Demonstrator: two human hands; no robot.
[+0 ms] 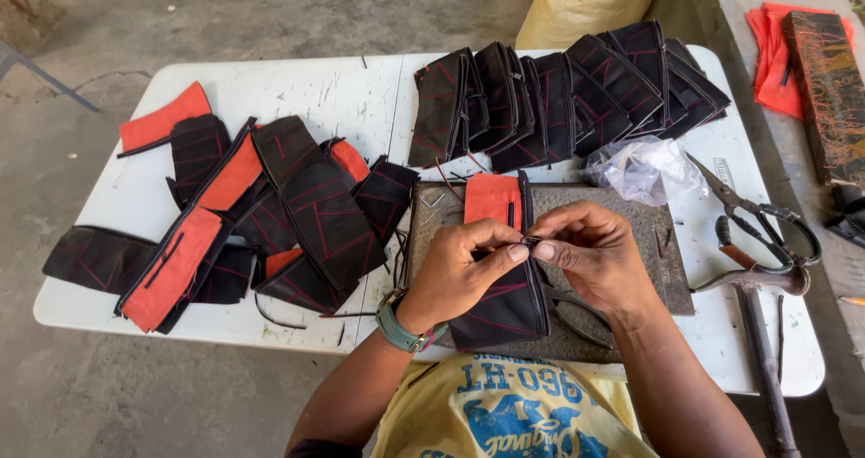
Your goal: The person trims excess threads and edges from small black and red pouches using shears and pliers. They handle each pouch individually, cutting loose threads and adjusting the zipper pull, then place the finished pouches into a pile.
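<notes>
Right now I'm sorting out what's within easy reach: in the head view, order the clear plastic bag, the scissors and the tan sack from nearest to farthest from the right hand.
From the right hand:
1. Clear plastic bag, just beyond the hand, on the table.
2. Scissors, off to the hand's right, near the table's right edge.
3. Tan sack, beyond the table's far edge, on the floor.

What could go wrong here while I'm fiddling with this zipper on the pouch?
The zipper slider is tiny and pinched between the fingertips of the left hand and right hand, so it might slip out or nip a finger. The open scissors lie close beside the right hand and could catch a wrist. The loose pile of pouches near the table edge might slide off if bumped.
</notes>
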